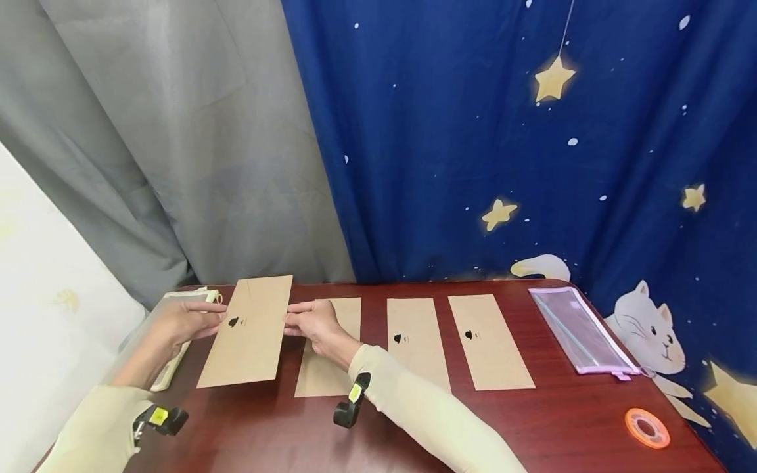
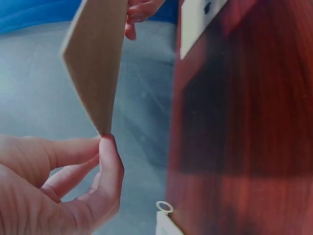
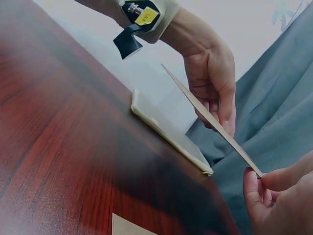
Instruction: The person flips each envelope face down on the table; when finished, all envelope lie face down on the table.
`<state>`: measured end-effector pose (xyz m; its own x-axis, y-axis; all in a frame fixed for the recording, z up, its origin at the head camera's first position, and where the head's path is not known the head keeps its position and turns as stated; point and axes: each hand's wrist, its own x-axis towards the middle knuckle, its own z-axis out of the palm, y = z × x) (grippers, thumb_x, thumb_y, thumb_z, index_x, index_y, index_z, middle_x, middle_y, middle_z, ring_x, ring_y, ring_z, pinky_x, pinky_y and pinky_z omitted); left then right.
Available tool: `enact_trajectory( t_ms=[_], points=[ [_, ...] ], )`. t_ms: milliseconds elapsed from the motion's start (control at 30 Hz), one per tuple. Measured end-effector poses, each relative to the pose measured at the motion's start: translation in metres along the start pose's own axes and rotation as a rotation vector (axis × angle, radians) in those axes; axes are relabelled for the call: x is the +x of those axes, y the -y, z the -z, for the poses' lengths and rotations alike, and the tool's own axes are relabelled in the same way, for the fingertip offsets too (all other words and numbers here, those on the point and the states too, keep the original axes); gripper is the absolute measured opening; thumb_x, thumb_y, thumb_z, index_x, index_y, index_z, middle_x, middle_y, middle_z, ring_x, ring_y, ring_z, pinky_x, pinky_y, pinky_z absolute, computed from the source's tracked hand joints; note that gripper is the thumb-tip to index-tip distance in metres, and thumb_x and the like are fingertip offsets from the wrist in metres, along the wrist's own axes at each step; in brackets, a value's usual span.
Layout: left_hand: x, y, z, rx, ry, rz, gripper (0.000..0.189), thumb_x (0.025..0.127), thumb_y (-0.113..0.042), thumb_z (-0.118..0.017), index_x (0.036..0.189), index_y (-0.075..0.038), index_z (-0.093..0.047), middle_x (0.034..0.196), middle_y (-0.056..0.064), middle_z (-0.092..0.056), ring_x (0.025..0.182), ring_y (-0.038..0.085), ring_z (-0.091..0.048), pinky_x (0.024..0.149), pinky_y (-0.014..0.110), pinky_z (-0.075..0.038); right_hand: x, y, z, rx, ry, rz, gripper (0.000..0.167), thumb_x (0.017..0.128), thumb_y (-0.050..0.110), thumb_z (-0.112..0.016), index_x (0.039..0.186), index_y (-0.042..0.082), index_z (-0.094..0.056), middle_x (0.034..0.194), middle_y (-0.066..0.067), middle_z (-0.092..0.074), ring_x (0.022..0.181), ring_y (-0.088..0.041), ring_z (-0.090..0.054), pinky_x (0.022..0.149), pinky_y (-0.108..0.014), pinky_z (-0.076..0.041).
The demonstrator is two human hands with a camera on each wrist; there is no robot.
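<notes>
Brown paper (image 1: 251,338), perhaps an envelope, is pinched between fingers (image 2: 111,161) of left hand (image 1: 186,322) and right hand (image 1: 319,325).

Cream sleeves (image 1: 428,408) meet black wrist cameras (image 1: 346,414) bearing yellow labels (image 1: 355,393).

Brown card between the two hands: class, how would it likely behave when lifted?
The brown card is probably fairly stiff: it looks nearly flat between the left hand and right hand. It seems light: edge pinches hold it up.

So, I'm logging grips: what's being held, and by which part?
A tan paper rectangle: the left hand pinches its left long edge, the right hand its right long edge.
</notes>
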<state>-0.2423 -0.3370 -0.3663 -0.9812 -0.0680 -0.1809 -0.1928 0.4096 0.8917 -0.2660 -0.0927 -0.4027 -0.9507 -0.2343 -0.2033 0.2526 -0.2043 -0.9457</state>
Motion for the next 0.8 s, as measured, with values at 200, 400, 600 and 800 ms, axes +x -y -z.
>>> enact_trajectory(
  t_ms=[200, 400, 600, 800],
  points=[
    [0.000, -0.012, 0.004, -0.001, 0.001, 0.008, 0.045, 0.095, -0.004, -0.067, 0.132, 0.019, -0.055, 0.087, -0.011, -0.072, 0.075, -0.002, -0.070, 0.077, 0.023, -0.064, -0.002, 0.002, 0.002, 0.038, 0.002, 0.003, 0.027, 0.084, -0.016, -0.066, 0.110, -0.012, -0.072, 0.096, -0.018, -0.074, 0.073, -0.013, -0.069, 0.076, -0.030, -0.065],
    [-0.004, -0.020, 0.011, -0.047, 0.027, 0.038, 0.022, 0.093, -0.006, -0.070, 0.113, 0.001, -0.074, 0.083, -0.016, -0.072, 0.075, -0.003, -0.069, 0.075, 0.020, -0.063, -0.005, -0.008, -0.001, 0.060, 0.013, -0.017, 0.026, 0.084, -0.018, -0.065, 0.110, -0.014, -0.071, 0.096, -0.019, -0.073, 0.076, -0.014, -0.069, 0.080, -0.033, -0.065],
    [-0.008, -0.029, 0.015, -0.085, 0.071, 0.022, 0.012, 0.093, -0.006, -0.070, 0.102, -0.010, -0.077, 0.084, -0.019, -0.072, 0.078, -0.005, -0.070, 0.077, 0.019, -0.063, -0.005, -0.021, -0.004, 0.073, 0.017, -0.047, 0.027, 0.084, -0.018, -0.065, 0.110, -0.012, -0.072, 0.101, -0.022, -0.075, 0.086, -0.020, -0.073, 0.083, -0.036, -0.065],
    [-0.012, -0.042, 0.013, -0.067, 0.096, -0.008, 0.013, 0.095, -0.008, -0.068, 0.104, -0.007, -0.077, 0.085, -0.013, -0.075, 0.079, -0.002, -0.071, 0.078, 0.020, -0.063, -0.005, -0.030, -0.008, 0.106, 0.020, -0.050, 0.025, 0.083, -0.019, -0.066, 0.107, -0.012, -0.072, 0.101, -0.022, -0.075, 0.084, -0.019, -0.072, 0.084, -0.037, -0.065]
  ],
)
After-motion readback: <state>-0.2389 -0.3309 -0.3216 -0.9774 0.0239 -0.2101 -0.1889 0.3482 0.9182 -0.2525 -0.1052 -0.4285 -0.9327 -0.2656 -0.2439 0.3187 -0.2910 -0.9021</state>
